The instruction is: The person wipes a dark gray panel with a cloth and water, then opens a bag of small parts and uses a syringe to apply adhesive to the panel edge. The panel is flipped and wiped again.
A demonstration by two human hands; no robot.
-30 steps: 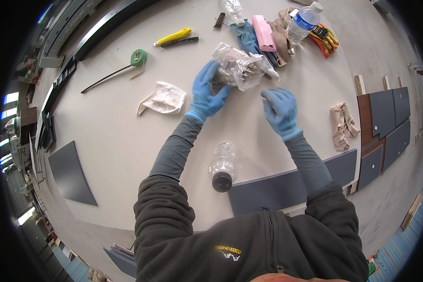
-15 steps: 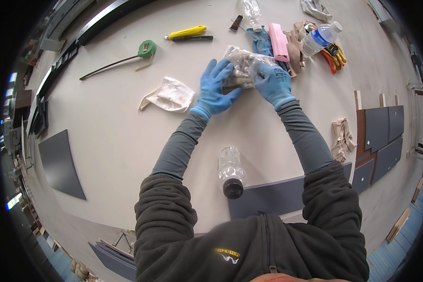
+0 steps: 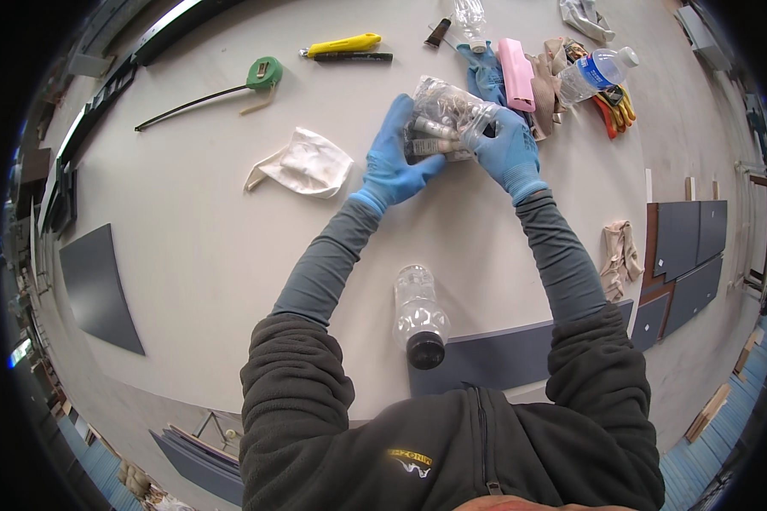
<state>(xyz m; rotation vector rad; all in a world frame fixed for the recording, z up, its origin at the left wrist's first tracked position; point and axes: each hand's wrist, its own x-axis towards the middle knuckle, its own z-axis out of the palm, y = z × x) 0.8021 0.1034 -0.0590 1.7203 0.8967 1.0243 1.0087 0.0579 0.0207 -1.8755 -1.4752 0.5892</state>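
Note:
Both my hands wear blue gloves and are at a clear plastic bag (image 3: 446,102) holding several small pale and dark tubes. My left hand (image 3: 392,157) cups the bag's left side, fingers along its edge and thumb by its near corner. My right hand (image 3: 510,153) grips the bag's right side; its fingertips are partly hidden by crumpled plastic. Just beyond the right hand lie a pink case (image 3: 516,75) and a blue glove (image 3: 484,75). Left of my left hand is a white cloth (image 3: 307,163).
A yellow utility knife (image 3: 343,44), black marker (image 3: 354,57) and green tape measure (image 3: 264,73) lie far left. A clear bottle with black cap (image 3: 421,315) lies near me beside a grey panel (image 3: 511,356). A blue-labelled bottle (image 3: 595,75) rests on gloves at the far right.
My left hand has turned from spread fingers to cupping the bag's side. The right hand has shifted slightly right, and more of the tubes inside the bag show.

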